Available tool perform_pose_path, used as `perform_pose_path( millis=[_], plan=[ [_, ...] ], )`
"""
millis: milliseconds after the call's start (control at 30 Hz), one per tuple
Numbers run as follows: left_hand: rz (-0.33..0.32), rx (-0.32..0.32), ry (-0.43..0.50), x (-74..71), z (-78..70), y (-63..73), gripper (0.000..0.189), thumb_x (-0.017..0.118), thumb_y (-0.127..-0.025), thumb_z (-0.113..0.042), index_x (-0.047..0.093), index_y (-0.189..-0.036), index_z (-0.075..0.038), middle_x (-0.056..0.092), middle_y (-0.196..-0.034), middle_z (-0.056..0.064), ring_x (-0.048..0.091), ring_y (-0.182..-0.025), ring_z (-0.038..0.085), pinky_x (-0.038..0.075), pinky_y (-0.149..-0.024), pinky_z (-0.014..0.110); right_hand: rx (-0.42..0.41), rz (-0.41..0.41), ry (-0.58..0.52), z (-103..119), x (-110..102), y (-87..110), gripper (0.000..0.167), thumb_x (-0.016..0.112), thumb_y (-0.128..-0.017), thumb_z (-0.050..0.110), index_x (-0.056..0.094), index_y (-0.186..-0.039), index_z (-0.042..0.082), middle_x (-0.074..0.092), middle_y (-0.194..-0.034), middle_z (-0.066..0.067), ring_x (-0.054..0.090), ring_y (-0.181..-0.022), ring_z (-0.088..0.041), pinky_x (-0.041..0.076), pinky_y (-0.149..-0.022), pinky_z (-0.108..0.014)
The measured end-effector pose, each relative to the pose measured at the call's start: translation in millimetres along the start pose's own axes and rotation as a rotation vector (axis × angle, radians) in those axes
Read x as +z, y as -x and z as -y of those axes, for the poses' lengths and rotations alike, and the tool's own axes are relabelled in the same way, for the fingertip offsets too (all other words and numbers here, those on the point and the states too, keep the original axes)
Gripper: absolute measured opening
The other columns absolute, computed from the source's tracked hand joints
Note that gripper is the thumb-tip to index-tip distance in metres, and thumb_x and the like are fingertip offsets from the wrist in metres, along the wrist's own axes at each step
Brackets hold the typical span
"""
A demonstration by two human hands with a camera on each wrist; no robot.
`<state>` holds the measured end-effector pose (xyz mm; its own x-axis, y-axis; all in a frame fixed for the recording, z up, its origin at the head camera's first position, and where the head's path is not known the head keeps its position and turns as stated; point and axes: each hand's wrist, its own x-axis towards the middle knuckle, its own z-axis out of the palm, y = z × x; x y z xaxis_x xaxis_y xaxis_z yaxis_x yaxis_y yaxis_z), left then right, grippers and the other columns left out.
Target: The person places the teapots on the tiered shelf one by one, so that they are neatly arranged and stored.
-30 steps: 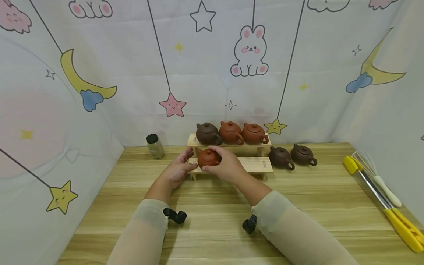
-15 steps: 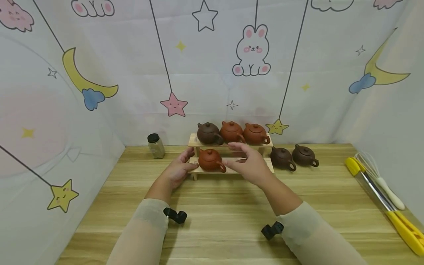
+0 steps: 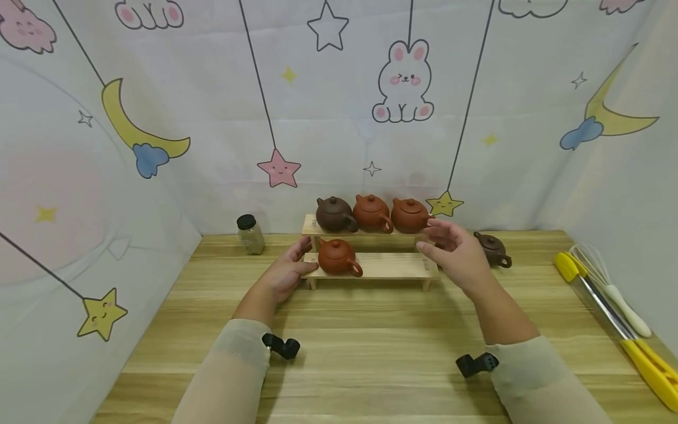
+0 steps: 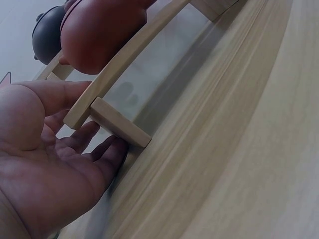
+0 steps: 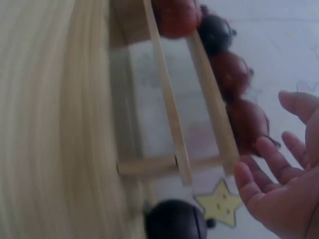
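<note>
A two-tier wooden stand [image 3: 394, 266] stands at the back of the table. My left hand [image 3: 286, 272] holds the left end of its lower tier, thumb on the board and fingers beneath it in the left wrist view. Just right of that thumb, a reddish-brown teapot [image 3: 336, 258] sits on the lower tier. On the upper tier are a dark brown teapot [image 3: 333, 214] and two reddish ones [image 3: 371, 214]. My right hand [image 3: 465, 259], fingers spread and holding nothing, hovers by the stand's right end. It mostly hides a dark teapot [image 5: 174, 221] there in the head view.
Another dark teapot [image 3: 492, 252] stands farther right on the table. A black-lidded jar [image 3: 251, 235] is left of the stand. Yellow-tipped tongs [image 3: 598, 306] and a whisk [image 3: 609, 285] lie along the right edge. A printed curtain [image 3: 339, 118] hangs behind.
My right hand has let go of the reddish teapot on the lower tier and moved right, past the stand's right end. The left hand has stayed at the left end.
</note>
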<state>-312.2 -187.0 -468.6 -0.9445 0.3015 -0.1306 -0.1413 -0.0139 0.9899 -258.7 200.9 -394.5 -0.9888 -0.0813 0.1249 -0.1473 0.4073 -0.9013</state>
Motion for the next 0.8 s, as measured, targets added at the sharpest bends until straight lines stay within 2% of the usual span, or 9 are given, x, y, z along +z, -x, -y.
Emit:
perform_pose_path(
  millis=[100, 233, 367, 533, 700, 800],
  plan=[
    [0.003, -0.008, 0.0, 1.0, -0.5, 0.4, 0.09, 0.061, -0.101, 0.002, 0.009, -0.174, -0.011, 0.008, -0.181, 0.014, -0.001, -0.169, 0.03, 0.014, -0.137, 0.05, 0.008, -0.068, 0.025, -9, -18, 0.2, 0.069, 0.075, -0.099, 0.047, 0.051, -0.159, 0.022, 0.063, -0.146, -0.006, 0.062, -0.127, -0.015, 0.053, -0.091, -0.014],
    [0.002, -0.018, 0.002, 1.1, -0.7, 0.8, 0.089, 0.061, -0.102, 0.001, 0.009, -0.174, -0.012, 0.007, -0.182, 0.014, -0.002, -0.169, 0.032, 0.013, -0.137, 0.052, 0.023, -0.113, 0.016, -23, -36, -2.6, 0.068, 0.074, -0.101, 0.044, 0.051, -0.158, 0.018, 0.063, -0.137, 0.002, 0.061, -0.115, -0.002, 0.054, -0.086, -0.012],
    [0.001, -0.018, 0.005, 1.3, -0.9, 1.4, 0.088, 0.06, -0.102, 0.002, 0.009, -0.174, -0.012, 0.006, -0.182, 0.014, -0.001, -0.169, 0.032, 0.014, -0.136, 0.053, 0.062, -0.156, 0.02, -37, -52, -8.3, 0.069, 0.074, -0.101, 0.046, 0.051, -0.158, 0.015, 0.061, -0.13, 0.011, 0.058, -0.111, 0.002, 0.053, -0.084, -0.011],
    [0.0, -0.008, 0.011, 2.7, -1.4, 2.9, 0.089, 0.06, -0.101, 0.003, 0.01, -0.173, -0.011, 0.01, -0.181, 0.016, 0.001, -0.169, 0.032, 0.014, -0.137, 0.052, 0.126, -0.217, 0.063, -55, -72, -12.8, 0.07, 0.073, -0.1, 0.049, 0.05, -0.157, 0.013, 0.06, -0.127, 0.015, 0.056, -0.107, 0.006, 0.049, -0.083, -0.008],
    [-0.005, -0.017, 0.013, 2.3, -1.4, 2.9, 0.088, 0.06, -0.102, 0.002, 0.011, -0.174, -0.012, 0.009, -0.181, 0.014, -0.001, -0.169, 0.032, 0.012, -0.137, 0.053, 0.16, -0.256, 0.115, -71, -87, -16.1, 0.075, 0.074, -0.098, 0.052, 0.051, -0.156, 0.011, 0.061, -0.137, 0.003, 0.055, -0.108, 0.005, 0.048, -0.081, -0.007],
    [-0.005, -0.02, 0.008, 1.3, -0.7, 1.6, 0.088, 0.061, -0.102, 0.001, 0.011, -0.174, -0.013, 0.009, -0.182, 0.013, -0.003, -0.169, 0.032, 0.01, -0.137, 0.055, 0.175, -0.253, 0.145, -80, -93, -18.7, 0.076, 0.074, -0.098, 0.052, 0.049, -0.157, 0.01, 0.058, -0.148, -0.01, 0.058, -0.12, -0.01, 0.047, -0.08, -0.008]
  ],
)
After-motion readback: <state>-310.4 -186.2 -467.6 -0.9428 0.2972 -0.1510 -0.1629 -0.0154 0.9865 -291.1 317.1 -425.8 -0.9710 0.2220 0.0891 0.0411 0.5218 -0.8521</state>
